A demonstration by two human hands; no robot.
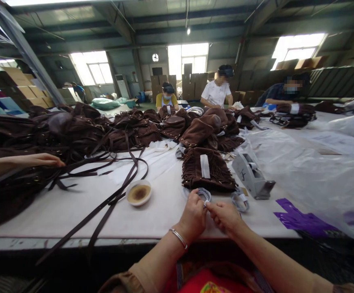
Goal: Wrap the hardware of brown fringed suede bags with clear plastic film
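Close to the table's front edge, my left hand point(193, 215) is closed on a greyish coiled strap point(206, 194), which looks wrapped in clear plastic. My right hand point(226, 215) meets it from the right, its fingers pinched on a small whitish bit at the coil's lower edge. Just beyond both hands lies a folded dark brown fringed bag point(192, 171) with a white paper band point(205, 166) across it. A second wrapped coil point(240, 202) rests to the right of my right hand.
A grey tape dispenser point(252, 177) stands right of the bag, beside clear plastic sheeting point(299, 162) and a purple plastic piece point(305, 217). Leftward are a shallow bowl point(138, 193), long dark straps point(103, 203) and another person's hand point(47, 160). Brown bags point(201, 128) pile up behind; co-workers point(218, 91) are beyond.
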